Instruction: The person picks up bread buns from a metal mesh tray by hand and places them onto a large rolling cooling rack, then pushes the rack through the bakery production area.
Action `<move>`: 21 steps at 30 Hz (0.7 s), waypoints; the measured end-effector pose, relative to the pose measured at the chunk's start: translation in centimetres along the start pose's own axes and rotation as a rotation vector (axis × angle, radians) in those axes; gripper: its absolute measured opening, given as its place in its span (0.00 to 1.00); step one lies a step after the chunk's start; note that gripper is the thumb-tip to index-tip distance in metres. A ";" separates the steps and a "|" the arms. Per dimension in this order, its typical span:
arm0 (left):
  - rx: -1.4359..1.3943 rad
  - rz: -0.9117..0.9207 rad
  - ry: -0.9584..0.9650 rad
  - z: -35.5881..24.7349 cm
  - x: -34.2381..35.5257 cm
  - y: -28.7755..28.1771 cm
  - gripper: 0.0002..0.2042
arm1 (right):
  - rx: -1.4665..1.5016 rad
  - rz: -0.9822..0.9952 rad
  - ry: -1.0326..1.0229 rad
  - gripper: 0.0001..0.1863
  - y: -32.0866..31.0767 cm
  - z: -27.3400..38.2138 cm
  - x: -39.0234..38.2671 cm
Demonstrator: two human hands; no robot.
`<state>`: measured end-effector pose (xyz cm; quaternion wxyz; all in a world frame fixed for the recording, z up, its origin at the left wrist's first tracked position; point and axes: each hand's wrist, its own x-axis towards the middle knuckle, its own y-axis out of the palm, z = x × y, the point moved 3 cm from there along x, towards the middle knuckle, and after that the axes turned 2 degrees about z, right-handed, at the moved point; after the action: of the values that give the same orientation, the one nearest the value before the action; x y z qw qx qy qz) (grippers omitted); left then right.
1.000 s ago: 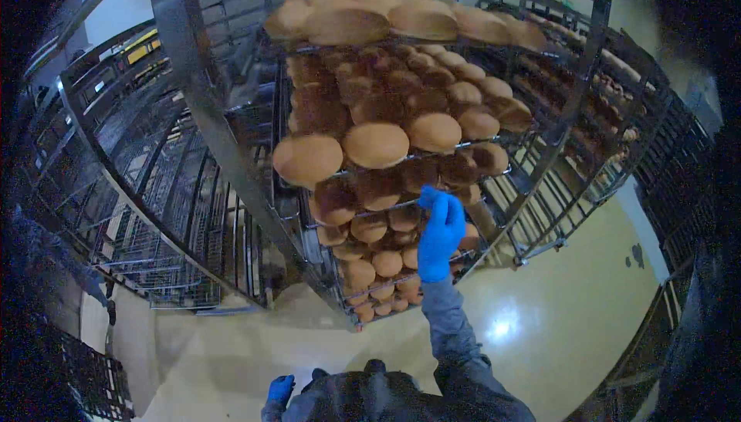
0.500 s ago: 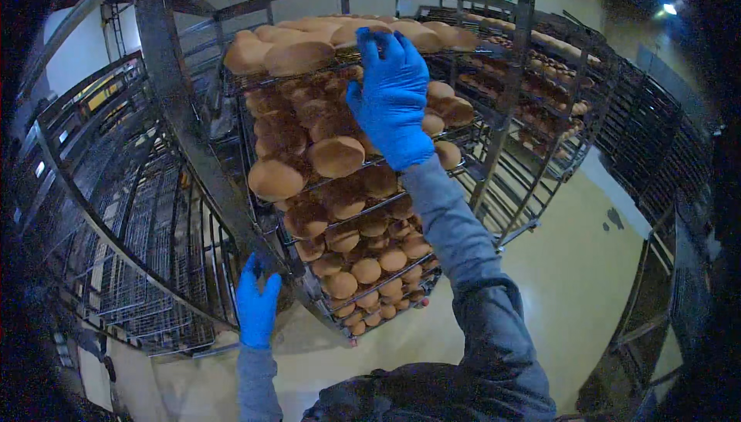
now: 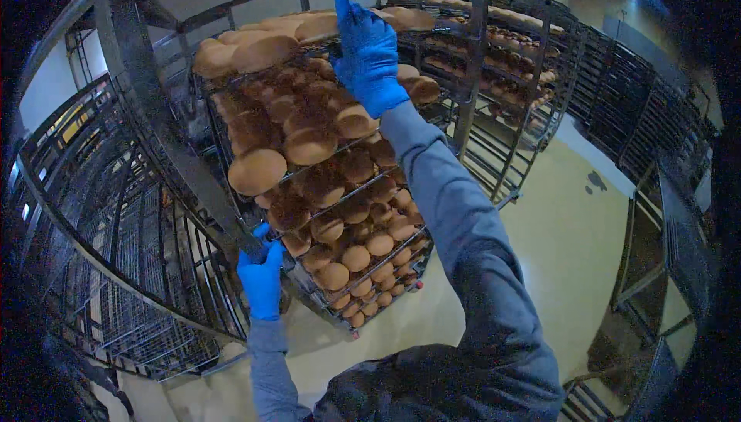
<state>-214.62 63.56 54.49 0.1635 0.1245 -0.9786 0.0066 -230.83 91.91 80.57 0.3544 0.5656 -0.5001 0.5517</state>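
Tall in front of me stands a metal rack point(image 3: 472, 59), its wire shelves loaded with brown round and oval breads. My left hand point(image 3: 261, 279), in a blue glove, is wrapped round the rack's near left upright low down, the fingers partly hidden behind the post. My right hand point(image 3: 369, 59), also blue-gloved, is up at the front edge of the top wire tray point(image 3: 297, 61). Its thumb is below the edge, and its fingers reach above it with the index stretched upward. Large oval loaves point(image 3: 266, 50) lie on that tray beside the hand.
To the left stands another rack point(image 3: 147, 283) with wire shelves. Behind on the right is a rack of bread point(image 3: 513, 59), and dark racks point(image 3: 617, 106) line the right side. The floor point(image 3: 556, 229) is pale yellow. Small wheels show under the loaded rack.
My left hand has moved up from beside the upright and closed round it. My right hand remains at the top tray. The view has shifted, with the racks now further left in it.
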 end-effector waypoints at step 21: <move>-0.077 -0.019 0.000 0.2 -0.1 0.1 0.19 | -0.002 0.026 -0.273 0.46 -1.9 2.6 2.1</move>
<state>-214.66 63.63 54.24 0.1684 0.1272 -0.9769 -0.0325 -228.49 89.54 82.52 0.2764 0.6286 -0.5513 0.4738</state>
